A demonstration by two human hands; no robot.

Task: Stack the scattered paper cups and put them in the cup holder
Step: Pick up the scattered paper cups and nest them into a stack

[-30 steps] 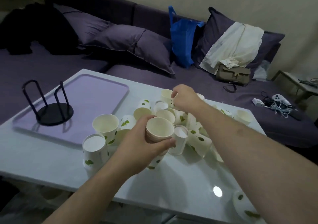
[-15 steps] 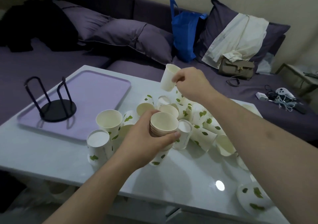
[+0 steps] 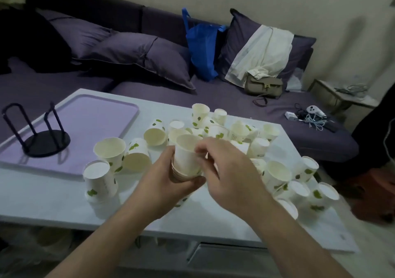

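Note:
My left hand (image 3: pixel 168 178) grips a stack of nested paper cups (image 3: pixel 178 174) above the table's front middle. My right hand (image 3: pixel 230 173) pinches the rim of a white paper cup (image 3: pixel 184 151) that sits partway into the top of that stack. Several white cups with green leaf prints (image 3: pixel 237 132) lie scattered, upright and tipped, across the white table (image 3: pixel 49 200). One upright cup (image 3: pixel 110 149) and an upturned one (image 3: pixel 97 172) stand to the left. The black wire cup holder (image 3: pixel 42 141) stands with nothing in it on a lilac tray (image 3: pixel 96 115) at far left.
A purple sofa (image 3: pixel 213 98) runs behind the table with pillows, a blue bag (image 3: pixel 202 49), a white garment and a tan handbag (image 3: pixel 264 85). Cables and a controller (image 3: pixel 312 115) lie on the sofa's right end. A small side table (image 3: pixel 342 98) stands far right.
My right hand lifted a cup from the back of the pile, carried it toward me and set it into the top of the stack in my left hand.

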